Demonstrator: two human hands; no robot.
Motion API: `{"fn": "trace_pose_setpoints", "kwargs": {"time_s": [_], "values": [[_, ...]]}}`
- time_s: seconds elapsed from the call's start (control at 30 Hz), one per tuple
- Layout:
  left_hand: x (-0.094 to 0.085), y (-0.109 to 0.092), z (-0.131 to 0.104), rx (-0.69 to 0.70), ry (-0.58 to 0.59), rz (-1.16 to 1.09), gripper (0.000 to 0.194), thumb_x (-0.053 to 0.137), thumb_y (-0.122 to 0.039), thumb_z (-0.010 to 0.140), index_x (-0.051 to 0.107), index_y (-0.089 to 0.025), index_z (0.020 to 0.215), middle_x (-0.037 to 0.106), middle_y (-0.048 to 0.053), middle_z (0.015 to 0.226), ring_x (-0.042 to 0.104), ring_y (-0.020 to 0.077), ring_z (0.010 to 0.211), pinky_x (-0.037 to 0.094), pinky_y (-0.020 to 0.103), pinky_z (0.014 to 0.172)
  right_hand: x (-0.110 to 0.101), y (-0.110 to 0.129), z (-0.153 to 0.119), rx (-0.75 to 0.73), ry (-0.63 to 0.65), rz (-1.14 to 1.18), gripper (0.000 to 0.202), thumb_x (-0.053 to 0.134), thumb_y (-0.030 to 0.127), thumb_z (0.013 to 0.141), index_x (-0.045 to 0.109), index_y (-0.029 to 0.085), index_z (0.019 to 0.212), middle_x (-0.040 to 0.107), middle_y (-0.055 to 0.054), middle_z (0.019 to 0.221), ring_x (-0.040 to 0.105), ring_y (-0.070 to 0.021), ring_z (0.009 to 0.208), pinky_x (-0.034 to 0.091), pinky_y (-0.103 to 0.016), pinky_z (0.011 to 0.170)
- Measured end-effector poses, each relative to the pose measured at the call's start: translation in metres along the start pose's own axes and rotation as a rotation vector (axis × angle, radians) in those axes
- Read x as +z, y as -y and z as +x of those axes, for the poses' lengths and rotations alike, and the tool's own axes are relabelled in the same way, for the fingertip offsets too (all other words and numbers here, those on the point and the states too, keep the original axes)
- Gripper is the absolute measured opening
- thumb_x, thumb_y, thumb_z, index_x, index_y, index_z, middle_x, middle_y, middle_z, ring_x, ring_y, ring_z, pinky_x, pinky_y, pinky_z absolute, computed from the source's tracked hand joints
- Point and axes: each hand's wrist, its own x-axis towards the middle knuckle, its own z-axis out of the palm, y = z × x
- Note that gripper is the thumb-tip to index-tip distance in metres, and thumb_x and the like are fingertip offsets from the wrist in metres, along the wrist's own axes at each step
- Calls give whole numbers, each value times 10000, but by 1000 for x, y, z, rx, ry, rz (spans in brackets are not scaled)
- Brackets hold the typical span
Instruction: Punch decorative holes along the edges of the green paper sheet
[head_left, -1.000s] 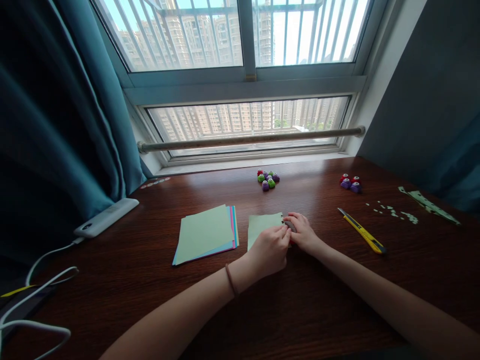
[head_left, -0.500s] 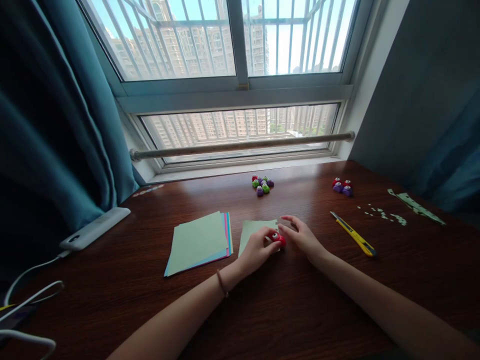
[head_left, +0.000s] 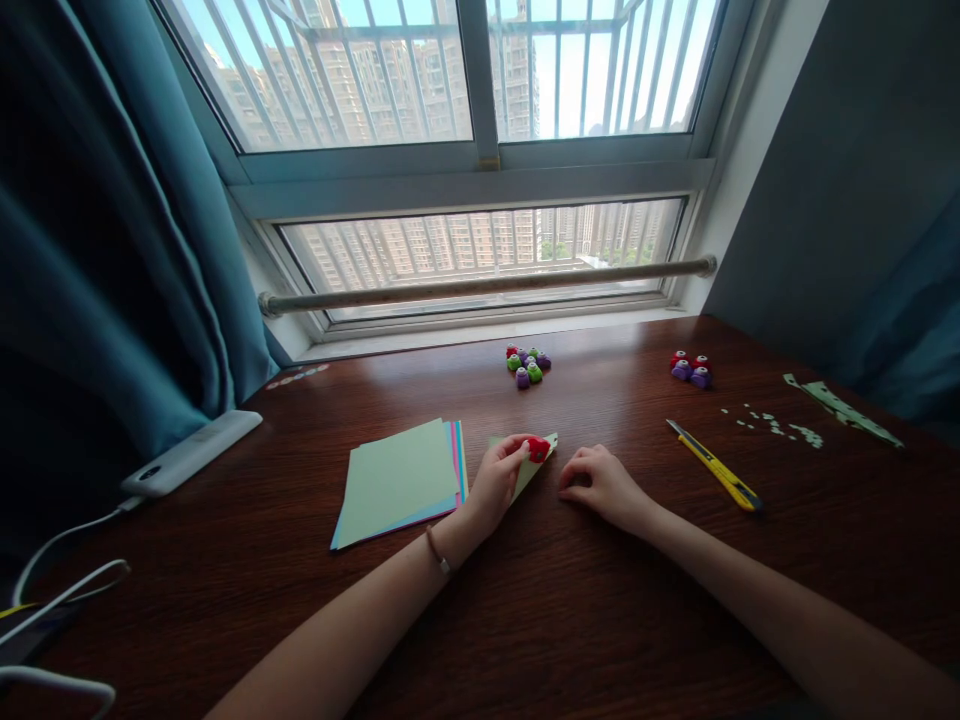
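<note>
Fingers of the right hand curl inward above the dark wooden tabletop; whether they hold anything, I can't tell from my feed. Those of the left hand pinch a red craft punch, overlapping the pale green sheet near its far right corner. To me the sheet looks tilted up, so uneven squeezing could crease it. Farther right, a yellow utility knife shows bare blade: one careless reach could cut.
</note>
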Motion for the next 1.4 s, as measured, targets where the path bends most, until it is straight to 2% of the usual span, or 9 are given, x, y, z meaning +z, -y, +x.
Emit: {"fn": "trace_pose_setpoints", "kwargs": {"time_s": [0.2,0.33,0.53,0.67,0.73,0.83,0.97,1.13,1.4], "values": [[1,-4,-2,-25,24,-121,298,711,-266,640,620,-117,882,643,81,903,581,178,824,421,286,800,1,2,0,-49,2,-61,25,625,180,707,612,187,687,593,-16,773,503,-183,812,392,-291,744],[3,-4,-4,-12,49,-48,341,737,-259,633,606,-122,917,643,87,926,587,182,857,421,284,809,-26,-3,7,2,-19,-91,42,560,195,753,592,189,725,614,-14,712,556,-160,672,411,-261,629],[3,-3,-7,-51,155,61,391,740,-279,643,598,-146,983,655,81,903,602,186,824,437,266,712,-121,-65,8,560,-419,-539,104,586,243,719,671,183,724,629,-108,701,592,-234,672,398,-307,578],[5,-4,-9,6,157,185,394,755,-284,618,640,-137,965,646,96,973,573,229,931,414,316,819,-158,-97,-5,841,-429,-576,174,617,227,699,697,79,743,613,-233,765,599,-323,757,389,-351,564],[7,-5,-11,26,141,226,383,755,-294,615,656,-140,952,640,95,1007,548,248,988,394,335,868,-155,-93,-5,778,-459,-563,213,605,265,719,700,89,790,618,-234,811,592,-341,810,403,-381,609],[9,-6,-13,20,135,244,383,746,-306,626,659,-149,964,640,94,1020,543,261,1002,395,349,874,-128,-59,3,401,-465,-266,270,560,340,770,673,131,898,646,-142,812,612,-260,782,447,-340,681],[9,-3,-13,58,122,283,358,718,-308,665,651,-155,982,640,94,1019,543,265,1001,396,349,873,-75,-4,9,30,42,278,381,618,394,728,609,147,1018,642,-84,904,615,-201,780,495,-286,663],[7,0,-11,89,180,297,311,692,-316,693,653,-164,962,647,81,992,554,269,979,406,355,867,-36,17,4,-108,94,395,346,667,357,697,621,130,954,625,-68,863,605,-173,757,509,-281,682],[2,6,-6,199,134,502,455,699,-257,687,564,-201,1118,579,73,1126,520,228,1031,399,352,894,-45,-5,10,-78,-48,371,257,656,287,693,633,130,895,609,-73,888,614,-178,780,520,-287,723]]}}
